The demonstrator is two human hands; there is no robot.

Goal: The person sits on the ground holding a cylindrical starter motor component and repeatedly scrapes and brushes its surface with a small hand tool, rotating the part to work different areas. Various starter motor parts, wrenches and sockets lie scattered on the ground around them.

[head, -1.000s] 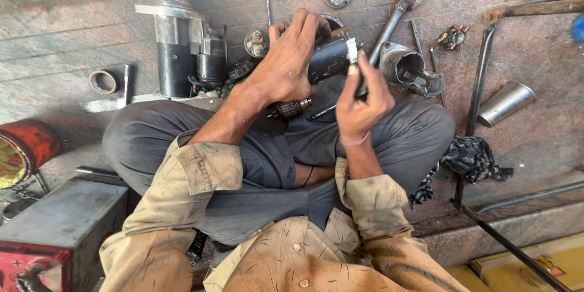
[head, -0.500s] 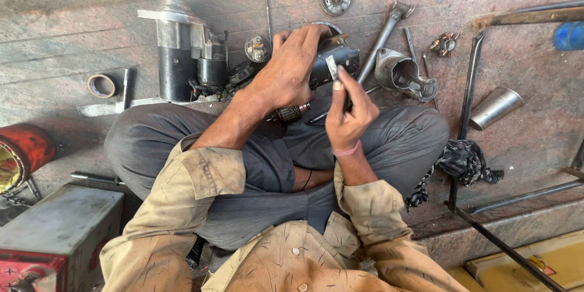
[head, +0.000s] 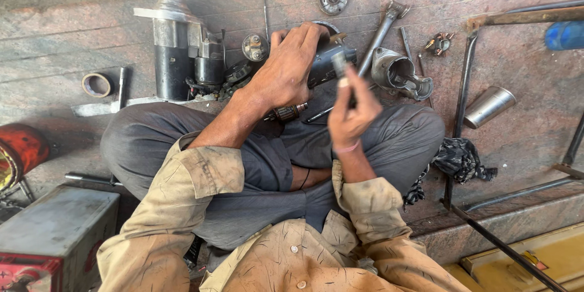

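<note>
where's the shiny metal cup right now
In the head view the shiny metal cup lies on its side on the floor, on the person's right, beyond the right knee, just right of a long dark bar and above the black rag.

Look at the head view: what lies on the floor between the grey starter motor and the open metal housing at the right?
The left hand gripping a black cylindrical motor part, between the starter motor and the housing.
</note>
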